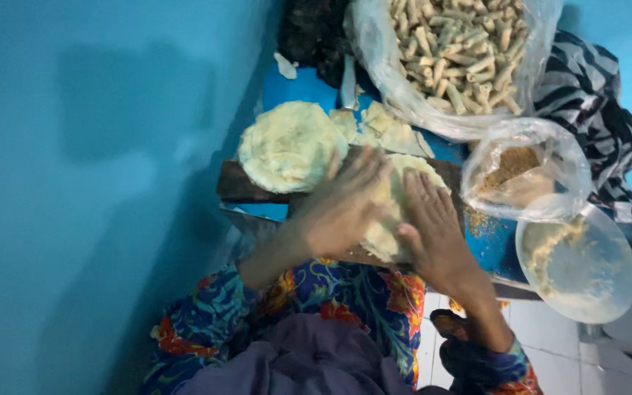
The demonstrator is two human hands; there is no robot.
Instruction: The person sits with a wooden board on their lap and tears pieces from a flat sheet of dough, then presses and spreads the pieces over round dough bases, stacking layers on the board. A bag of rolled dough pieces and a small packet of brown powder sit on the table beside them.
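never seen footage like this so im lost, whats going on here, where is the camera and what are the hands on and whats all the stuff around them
There is no machine here. One camera sits on a person's head and looks down, so you see that person's own two bare hands and flowered sleeves.

The left hand and the right hand both lie flat, fingers spread, on a thin pale round sheet that rests on a dark wooden board. Neither hand grips anything; they press on the sheet.

Beside it on the board lies a stack of the same sheets. Behind is a big clear bag of small rolled sticks. To the right are a smaller bag of brown crumbs and a round plate with crumbs on it. A blue wall fills the left side.
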